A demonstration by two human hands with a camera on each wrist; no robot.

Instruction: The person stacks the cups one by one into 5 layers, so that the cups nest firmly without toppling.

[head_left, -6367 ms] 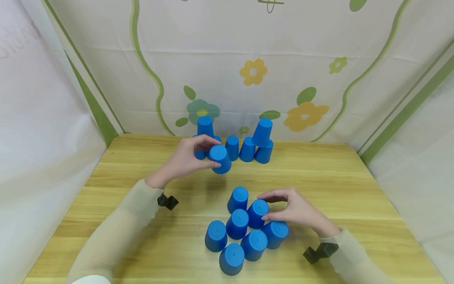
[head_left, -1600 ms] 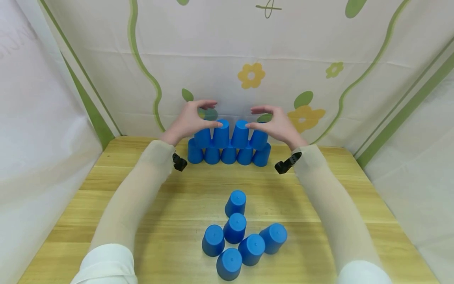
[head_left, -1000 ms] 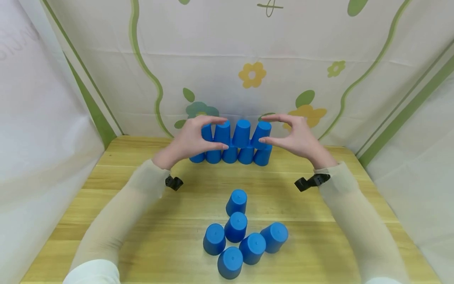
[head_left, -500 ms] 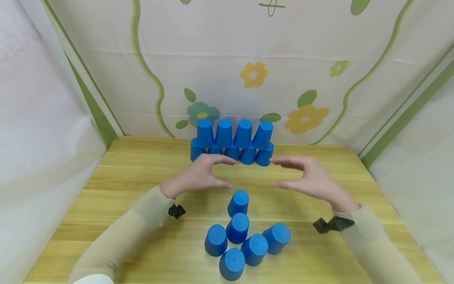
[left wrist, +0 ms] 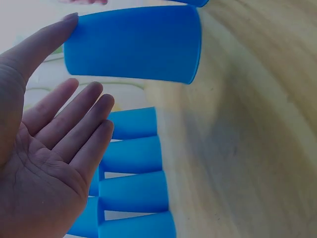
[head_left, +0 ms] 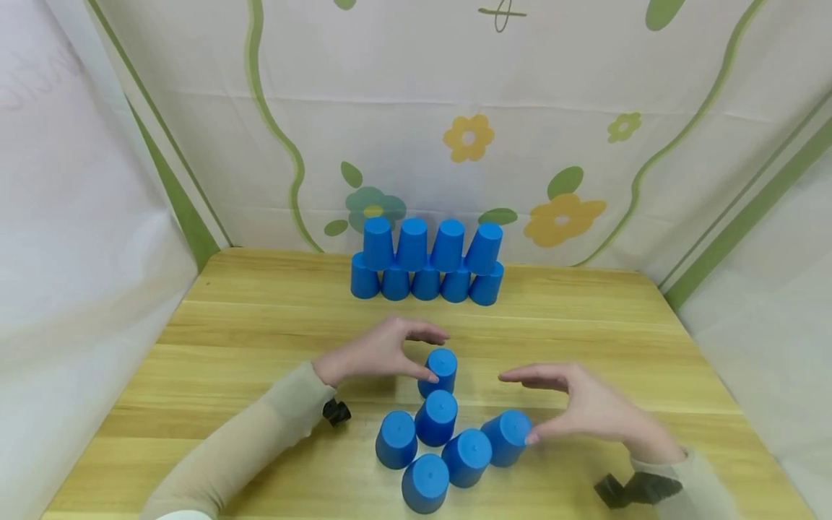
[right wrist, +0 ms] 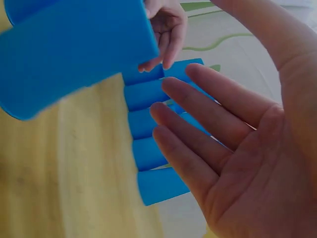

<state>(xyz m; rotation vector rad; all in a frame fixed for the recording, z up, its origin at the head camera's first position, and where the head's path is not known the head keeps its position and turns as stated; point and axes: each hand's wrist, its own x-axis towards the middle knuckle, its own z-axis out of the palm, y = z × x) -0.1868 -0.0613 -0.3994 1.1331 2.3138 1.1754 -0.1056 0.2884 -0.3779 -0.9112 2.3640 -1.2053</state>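
My left hand (head_left: 390,352) is beside the farthest cup (head_left: 445,367) of the near group, its thumb tip overlapping the cup's side and its fingers reaching past its far side. In the left wrist view, those fingers (left wrist: 74,116) are extended and the thumb is at the base end of the blue cup (left wrist: 133,44). My right hand (head_left: 585,404) is spread wide, thumb tip right at the rightmost near cup (head_left: 509,438). Its fingers (right wrist: 208,109) look relaxed in the right wrist view, apart from the cup (right wrist: 79,54). All cups stand upside down.
Toward the back of the wooden table (head_left: 260,318) stands a two-level wall of blue cups, an upper row (head_left: 412,245) on a lower row (head_left: 425,283). Other near cups (head_left: 425,482) sit close together in front. A flower-printed cloth (head_left: 364,130) hangs behind.
Earlier my left hand carried a cup; the wall's upper row has since grown from two cups to several. Both hands then left the wall and came back toward the near cups, which are fewer.
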